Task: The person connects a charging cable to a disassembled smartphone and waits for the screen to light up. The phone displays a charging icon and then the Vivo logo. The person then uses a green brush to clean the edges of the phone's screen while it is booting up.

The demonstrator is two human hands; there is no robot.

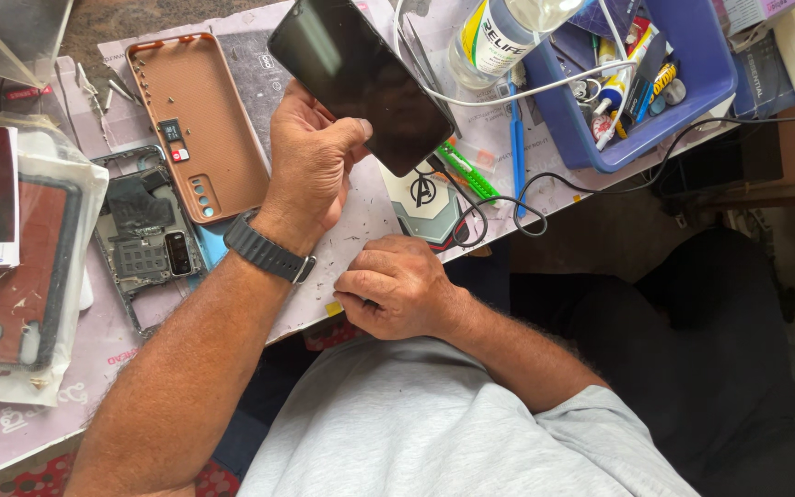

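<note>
— Over the far middle of the bench, what does the left hand [310, 161] have?

— A dark screen panel [361, 81], gripped by its near corner between thumb and fingers and lifted, tilted, above the mat [361, 216]. It is thin, black and glossy, with a pale reflection across it, and I see no crack from here.

— And the right hand [397, 287]?

— Loosely curled, knuckles up, resting at the near edge of the mat. Whether anything small is pinched under the fingertips, I cannot tell.

— How should a panel like that be handled?

— In my judgement, by the edges only, without flexing, and held clear of the white cable [508, 92] and the bottle [499, 37] just right of it. A second hand under the free end would steady it.

— What lies beside it?

— Left of the wrist, an orange back cover [197, 120] lying inside up, and nearer, the opened phone frame [144, 239] with its boards bare. Far right, a blue tray [692, 55] holds tools.
</note>
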